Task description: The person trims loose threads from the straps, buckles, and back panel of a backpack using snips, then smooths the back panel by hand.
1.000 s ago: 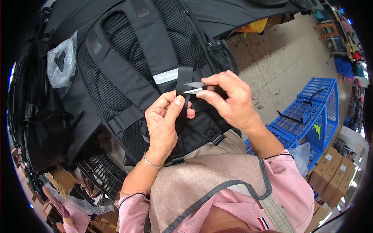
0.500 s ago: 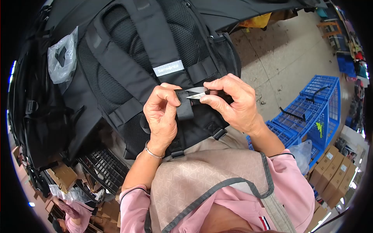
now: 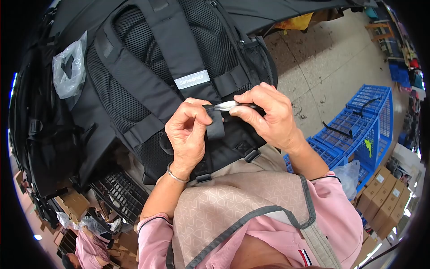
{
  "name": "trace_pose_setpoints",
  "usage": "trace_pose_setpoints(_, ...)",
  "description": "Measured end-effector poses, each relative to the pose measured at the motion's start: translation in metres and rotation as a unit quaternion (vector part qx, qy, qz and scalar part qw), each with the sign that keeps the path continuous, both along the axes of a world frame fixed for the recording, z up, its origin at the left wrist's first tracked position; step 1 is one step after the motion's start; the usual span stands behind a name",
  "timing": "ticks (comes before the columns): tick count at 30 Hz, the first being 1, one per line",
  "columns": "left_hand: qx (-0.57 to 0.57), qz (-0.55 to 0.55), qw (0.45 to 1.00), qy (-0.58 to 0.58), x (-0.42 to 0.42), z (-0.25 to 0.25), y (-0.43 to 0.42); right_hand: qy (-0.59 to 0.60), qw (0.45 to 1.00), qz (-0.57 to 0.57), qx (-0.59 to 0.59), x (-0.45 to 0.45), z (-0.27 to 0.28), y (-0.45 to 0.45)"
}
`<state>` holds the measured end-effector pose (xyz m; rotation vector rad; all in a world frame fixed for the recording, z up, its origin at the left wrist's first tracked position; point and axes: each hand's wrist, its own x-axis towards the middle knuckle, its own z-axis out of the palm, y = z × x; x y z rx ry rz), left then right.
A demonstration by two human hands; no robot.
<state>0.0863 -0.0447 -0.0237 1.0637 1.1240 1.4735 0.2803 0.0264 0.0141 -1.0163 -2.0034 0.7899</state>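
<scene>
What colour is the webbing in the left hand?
The webbing is black; the head view shows it best.

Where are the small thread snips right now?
In the head view, the thread snips are in the right hand, at the black webbing strap pinched by the left hand, below and right of the Samsonite label.

Handles of my snips [image 3: 225, 106] mostly hidden in my right hand [image 3: 271, 115]. Strap [image 3: 216, 128] partly behind my left hand [image 3: 185, 129]. Backpack [image 3: 134, 87] top cut off by upper edge. Person [image 3: 88, 252] lower left, cropped. Carton labels [image 3: 380, 178] too small to read.
</scene>
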Motion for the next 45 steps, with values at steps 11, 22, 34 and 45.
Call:
trace_pose_setpoints(11,-0.074,-0.012,0.991,-0.113,0.008,0.036,0.005,0.270,0.893,0.054,-0.357,-0.038,0.035,0.013)
trace_pose_setpoints(22,0.043,0.187,0.925,0.328,-0.146,0.100,0.022,0.322,0.792,0.123,-0.504,-0.096,0.029,0.011)
trace_pose_setpoints(34,-0.083,0.381,0.819,0.421,-0.388,0.037,0.173,0.189,0.824,0.179,-0.502,-0.121,0.006,0.009)
trace_pose_setpoints(45,0.364,-0.053,0.925,0.098,-0.250,0.197,0.040,0.094,0.828,0.195,-0.518,-0.121,0.007,0.016)
